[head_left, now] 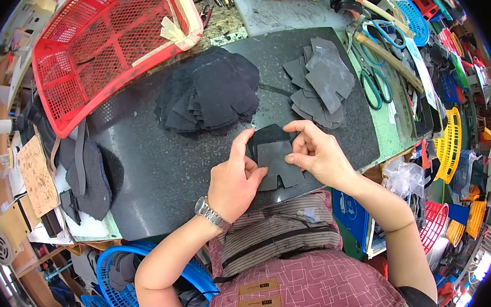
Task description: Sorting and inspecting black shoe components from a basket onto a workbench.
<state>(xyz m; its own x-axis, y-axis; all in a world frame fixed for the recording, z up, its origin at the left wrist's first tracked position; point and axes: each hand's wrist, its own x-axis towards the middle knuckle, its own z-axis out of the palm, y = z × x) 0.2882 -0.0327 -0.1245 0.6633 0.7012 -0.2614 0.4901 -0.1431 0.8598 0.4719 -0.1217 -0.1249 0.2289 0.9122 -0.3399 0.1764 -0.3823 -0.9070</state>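
Near the front edge of the dark slab, my left hand [232, 183] pinches the left side of a grey cut piece of sheet material [276, 158], which has notches along its lower edge. My right hand [322, 154] grips the opposite side with thumb and fingers. Behind the grey piece, a black cut piece [270, 133] shows at the top, between my two forefingers. A heap of black cut pieces [209, 90] lies beyond my left hand. Beyond my right hand is a smaller, fanned pile of grey cut pieces [323, 81].
The dark slab [155, 183] forms the work surface. A red plastic basket [72, 112] stands at the far left. To the right lie green-handled scissors [376, 87], blue-handled scissors [389, 32] and a wooden-handled hammer [391, 61]. A blue basket [108, 274] sits below the table's left front.
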